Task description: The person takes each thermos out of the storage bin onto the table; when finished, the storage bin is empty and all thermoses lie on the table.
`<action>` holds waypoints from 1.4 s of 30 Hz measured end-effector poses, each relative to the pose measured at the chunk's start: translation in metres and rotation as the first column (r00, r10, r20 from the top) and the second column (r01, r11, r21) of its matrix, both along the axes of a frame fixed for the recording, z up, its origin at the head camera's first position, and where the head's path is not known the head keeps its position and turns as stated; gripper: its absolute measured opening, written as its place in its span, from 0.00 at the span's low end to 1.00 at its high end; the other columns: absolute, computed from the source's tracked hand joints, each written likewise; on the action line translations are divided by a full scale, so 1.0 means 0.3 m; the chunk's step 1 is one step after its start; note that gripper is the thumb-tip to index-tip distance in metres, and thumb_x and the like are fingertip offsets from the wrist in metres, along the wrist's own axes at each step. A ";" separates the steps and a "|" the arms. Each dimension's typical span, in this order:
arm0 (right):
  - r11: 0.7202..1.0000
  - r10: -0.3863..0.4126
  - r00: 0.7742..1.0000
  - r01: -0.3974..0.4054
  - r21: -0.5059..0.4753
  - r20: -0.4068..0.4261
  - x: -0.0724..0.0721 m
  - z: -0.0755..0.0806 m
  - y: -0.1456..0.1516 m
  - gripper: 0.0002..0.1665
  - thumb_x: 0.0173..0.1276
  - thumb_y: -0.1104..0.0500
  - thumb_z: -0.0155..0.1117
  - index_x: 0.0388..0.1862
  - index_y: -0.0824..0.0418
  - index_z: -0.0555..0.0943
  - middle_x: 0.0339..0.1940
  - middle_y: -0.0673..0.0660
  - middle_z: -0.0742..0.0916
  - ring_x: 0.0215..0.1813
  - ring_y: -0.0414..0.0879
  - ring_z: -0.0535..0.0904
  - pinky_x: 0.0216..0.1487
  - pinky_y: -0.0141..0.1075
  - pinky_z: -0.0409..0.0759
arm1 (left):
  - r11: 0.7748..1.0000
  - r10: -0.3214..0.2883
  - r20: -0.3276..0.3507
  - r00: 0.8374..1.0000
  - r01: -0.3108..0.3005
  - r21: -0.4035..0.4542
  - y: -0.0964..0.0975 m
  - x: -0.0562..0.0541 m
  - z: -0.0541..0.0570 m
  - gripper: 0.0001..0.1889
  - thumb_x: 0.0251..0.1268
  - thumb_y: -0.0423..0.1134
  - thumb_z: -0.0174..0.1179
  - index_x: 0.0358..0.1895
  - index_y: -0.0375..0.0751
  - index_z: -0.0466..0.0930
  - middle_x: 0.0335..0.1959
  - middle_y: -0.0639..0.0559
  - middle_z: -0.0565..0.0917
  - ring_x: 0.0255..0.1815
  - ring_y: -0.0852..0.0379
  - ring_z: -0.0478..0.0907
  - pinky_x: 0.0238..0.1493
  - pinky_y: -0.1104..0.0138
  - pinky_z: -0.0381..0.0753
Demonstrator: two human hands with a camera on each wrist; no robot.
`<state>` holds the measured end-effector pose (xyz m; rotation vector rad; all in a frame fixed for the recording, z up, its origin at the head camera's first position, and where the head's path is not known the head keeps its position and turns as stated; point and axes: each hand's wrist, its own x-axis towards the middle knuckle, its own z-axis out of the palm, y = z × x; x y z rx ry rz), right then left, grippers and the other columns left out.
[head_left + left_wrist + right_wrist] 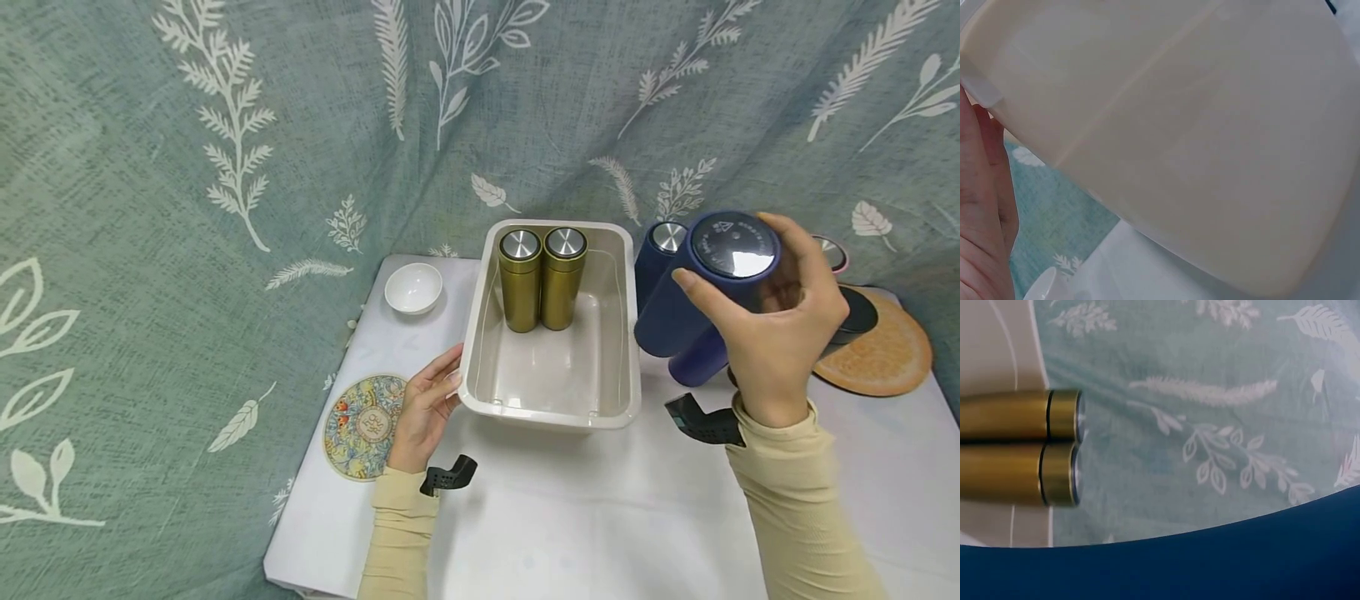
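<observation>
My right hand [787, 333] grips a dark blue thermos bottle [675, 304] in the air, just right of the bin. The bottle is tilted, and its glossy dark end with small white print faces the head camera. Its blue side [1210, 569] fills the bottom of the right wrist view. With thumb and fingers my left hand [427, 408] holds the near left rim of the beige plastic bin [555, 411]. Two gold thermos bottles [520, 292] with silver-topped lids stand side by side in the bin's far left part. The bin's outer wall [1210, 156] fills the left wrist view.
Behind the held bottle stand another blue bottle [667, 237] with a silver top and a purple-blue one [697, 360]. A black container [857, 312] sits by an orange round mat [892, 354]. A white bowl [414, 288] and patterned round mat [360, 429] lie left.
</observation>
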<state>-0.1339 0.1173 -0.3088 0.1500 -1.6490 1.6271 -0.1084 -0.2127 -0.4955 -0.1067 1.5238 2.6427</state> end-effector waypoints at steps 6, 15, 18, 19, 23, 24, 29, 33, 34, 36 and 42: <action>0.999 -0.021 1.000 0.021 0.025 0.022 -0.019 -0.025 0.029 0.34 0.42 0.74 0.81 0.53 0.67 0.84 0.40 0.48 0.89 0.41 0.39 0.86 0.40 0.24 0.81 | 1.000 -0.001 -0.004 1.000 0.001 -0.003 0.000 0.000 -0.001 0.29 0.69 0.25 0.54 0.73 0.25 0.61 0.56 0.54 0.84 0.53 0.61 0.84 0.45 0.74 0.86; 0.997 -0.006 0.996 0.000 0.077 0.086 -0.053 -0.099 0.044 0.35 0.41 0.73 0.82 0.54 0.65 0.84 0.43 0.48 0.89 0.45 0.38 0.86 0.46 0.24 0.82 | 1.000 -0.008 -0.007 1.000 0.008 -0.005 0.002 -0.001 0.001 0.30 0.70 0.25 0.54 0.74 0.24 0.60 0.56 0.53 0.83 0.53 0.62 0.84 0.45 0.74 0.86; 0.996 -0.008 0.993 -0.003 0.088 0.118 -0.060 -0.122 0.046 0.37 0.41 0.74 0.81 0.55 0.63 0.84 0.46 0.48 0.88 0.49 0.38 0.85 0.51 0.23 0.82 | 1.000 -0.010 -0.004 1.000 0.010 -0.004 0.002 0.000 0.003 0.30 0.70 0.25 0.54 0.74 0.24 0.59 0.56 0.54 0.83 0.54 0.62 0.84 0.45 0.74 0.86; 0.995 -0.013 0.991 0.000 0.102 0.130 -0.063 -0.132 0.048 0.38 0.41 0.74 0.82 0.56 0.61 0.84 0.48 0.48 0.88 0.50 0.37 0.85 0.52 0.23 0.81 | 1.000 -0.010 -0.004 1.000 0.010 -0.004 0.002 0.000 0.003 0.30 0.70 0.24 0.54 0.74 0.24 0.59 0.56 0.53 0.83 0.54 0.62 0.84 0.45 0.74 0.86; 0.990 -0.050 0.982 0.024 0.136 0.184 -0.091 -0.182 0.062 0.41 0.39 0.73 0.84 0.57 0.59 0.84 0.49 0.49 0.87 0.52 0.36 0.84 0.54 0.22 0.80 | 1.000 -0.008 -0.004 1.000 0.008 -0.004 0.002 -0.001 0.003 0.30 0.70 0.25 0.54 0.74 0.23 0.59 0.56 0.53 0.83 0.53 0.62 0.84 0.45 0.75 0.86; 0.988 -0.063 0.977 0.032 0.154 0.202 -0.100 -0.197 0.067 0.41 0.38 0.72 0.84 0.57 0.58 0.84 0.50 0.50 0.87 0.52 0.35 0.84 0.54 0.22 0.80 | 1.000 -0.008 -0.005 1.000 0.008 -0.005 0.001 -0.001 0.002 0.30 0.70 0.25 0.54 0.74 0.23 0.59 0.56 0.53 0.83 0.53 0.62 0.84 0.45 0.74 0.86; 0.944 -0.139 0.949 0.039 0.328 0.284 -0.128 -0.257 0.090 0.43 0.39 0.62 0.88 0.59 0.51 0.83 0.52 0.55 0.89 0.49 0.25 0.80 0.49 0.18 0.75 | 1.000 -0.005 -0.009 1.000 0.005 -0.005 -0.001 -0.001 -0.003 0.30 0.70 0.25 0.55 0.73 0.24 0.60 0.56 0.54 0.84 0.53 0.61 0.84 0.44 0.74 0.86; 0.900 -0.169 0.936 0.018 0.436 0.308 -0.134 -0.286 0.098 0.44 0.41 0.56 0.88 0.62 0.53 0.82 0.50 0.60 0.89 0.40 0.23 0.74 0.41 0.19 0.68 | 1.000 -0.004 -0.003 1.000 0.004 -0.002 -0.001 -0.001 -0.003 0.29 0.70 0.25 0.55 0.73 0.25 0.61 0.56 0.54 0.84 0.53 0.61 0.84 0.44 0.74 0.86; 0.893 -0.173 0.935 0.016 0.449 0.310 -0.135 -0.292 0.100 0.44 0.42 0.56 0.88 0.62 0.54 0.82 0.49 0.61 0.89 0.37 0.24 0.73 0.39 0.19 0.67 | 1.000 -0.004 0.000 1.000 0.004 0.000 -0.001 0.000 -0.002 0.29 0.70 0.25 0.54 0.73 0.25 0.61 0.56 0.54 0.84 0.53 0.61 0.84 0.45 0.74 0.86; 0.885 -0.178 0.932 0.012 0.465 0.315 -0.139 -0.303 0.102 0.44 0.42 0.55 0.87 0.63 0.54 0.81 0.47 0.61 0.89 0.32 0.28 0.69 0.36 0.21 0.64 | 1.000 -0.005 0.007 1.000 0.005 0.000 0.000 -0.001 -0.001 0.29 0.70 0.24 0.54 0.73 0.24 0.61 0.56 0.54 0.84 0.53 0.62 0.84 0.45 0.74 0.86; 0.869 -0.197 0.915 -0.004 0.495 0.353 -0.150 -0.328 0.103 0.44 0.45 0.53 0.86 0.64 0.57 0.80 0.48 0.61 0.89 0.30 0.29 0.67 0.35 0.22 0.63 | 1.000 0.001 0.018 1.000 -0.001 -0.004 0.001 -0.001 0.002 0.28 0.70 0.23 0.52 0.73 0.25 0.61 0.56 0.54 0.84 0.53 0.62 0.84 0.44 0.75 0.85</action>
